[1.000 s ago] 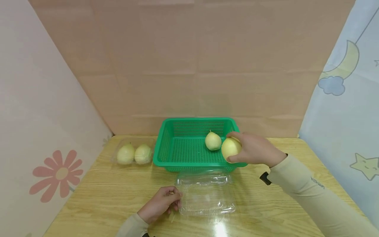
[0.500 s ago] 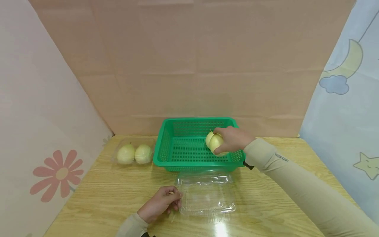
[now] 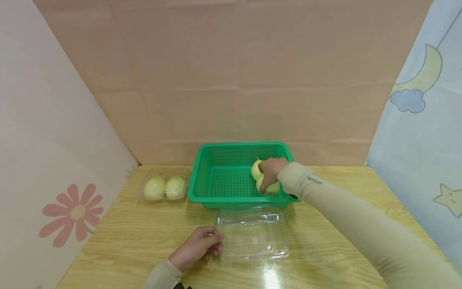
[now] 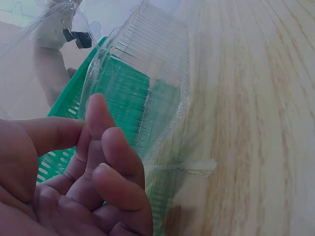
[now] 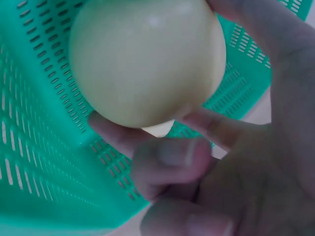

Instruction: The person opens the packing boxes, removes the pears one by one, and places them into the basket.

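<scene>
My right hand (image 3: pixel 275 169) is down inside the green plastic basket (image 3: pixel 234 199), at its right end. It holds a pale yellow pear (image 3: pixel 273 189), thumb and fingers round the fruit; the right wrist view shows the same pear (image 5: pixel 147 64) close up. Just behind it sits a second pear (image 3: pixel 255 171) with its stem upward, partly covered by the hand. In front of the basket lies a clear plastic clamshell box (image 3: pixel 252 241), opened out. My left hand (image 3: pixel 197 245) pinches its left edge between thumb and index finger (image 4: pixel 101 115), the other fingers loosely curled.
On the left, beside the basket, stands a clear box (image 3: pixel 144 178) with two pears (image 3: pixel 154 188) in it. The wooden table (image 3: pixel 130 245) meets a brown paper backdrop (image 3: pixel 234 80) behind and patterned side panels.
My right hand has carried its pear left and down from over the basket's right rim into the basket, beside the other pear. The left hand stays on the clear box.
</scene>
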Available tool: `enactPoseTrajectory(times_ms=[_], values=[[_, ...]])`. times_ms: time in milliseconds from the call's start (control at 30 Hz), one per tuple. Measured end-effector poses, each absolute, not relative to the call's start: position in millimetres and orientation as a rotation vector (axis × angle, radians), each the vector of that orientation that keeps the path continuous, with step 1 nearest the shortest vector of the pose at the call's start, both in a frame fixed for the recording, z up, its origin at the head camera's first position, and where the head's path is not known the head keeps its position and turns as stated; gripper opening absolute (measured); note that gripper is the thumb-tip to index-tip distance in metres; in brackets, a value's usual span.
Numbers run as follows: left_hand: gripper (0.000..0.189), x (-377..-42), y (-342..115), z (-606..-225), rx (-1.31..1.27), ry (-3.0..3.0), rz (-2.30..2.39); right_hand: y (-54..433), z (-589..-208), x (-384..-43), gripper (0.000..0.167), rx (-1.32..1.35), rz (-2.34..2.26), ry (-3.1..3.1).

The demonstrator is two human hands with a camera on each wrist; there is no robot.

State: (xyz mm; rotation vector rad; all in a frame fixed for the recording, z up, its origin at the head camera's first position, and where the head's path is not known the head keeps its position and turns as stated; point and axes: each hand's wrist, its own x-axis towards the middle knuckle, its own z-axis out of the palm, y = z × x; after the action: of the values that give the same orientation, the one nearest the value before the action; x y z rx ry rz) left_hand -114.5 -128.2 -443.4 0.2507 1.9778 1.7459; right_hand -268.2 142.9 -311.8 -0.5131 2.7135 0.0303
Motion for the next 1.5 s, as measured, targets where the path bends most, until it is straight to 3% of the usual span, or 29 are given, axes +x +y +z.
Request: enactPoseTrajectory(times_ms=[300, 533, 833, 1067, 1333, 1500], values=[[0.022, -114, -127, -440, 0.242, 1.979, 1.724, 141, -313, -267, 0.052, -0.364, -0.003, 2.691], [0.023, -116, -127, -439, 0.241, 1.966, 1.717, 142, -319, -267, 0.049, -0.331, 0.050, 2.679], [0.024, -114, -131, -440, 0.233, 1.986, 1.716, 149, -299, -263, 0.046, -0.508, -0.208, 2.687], [0.023, -113, -130, -440, 0.247, 1.993, 1.720, 181, -297, -220, 0.019, -0.655, -0.494, 2.875], [0.024, -112, -128, -439, 0.259, 1.993, 1.723, 219, -315, -157, 0.010, -0.471, -0.703, 3.001], [0.024, -112, -129, -440, 0.265, 1.991, 1.715, 224, -337, -130, 0.015, -0.446, -0.736, 2.949]])
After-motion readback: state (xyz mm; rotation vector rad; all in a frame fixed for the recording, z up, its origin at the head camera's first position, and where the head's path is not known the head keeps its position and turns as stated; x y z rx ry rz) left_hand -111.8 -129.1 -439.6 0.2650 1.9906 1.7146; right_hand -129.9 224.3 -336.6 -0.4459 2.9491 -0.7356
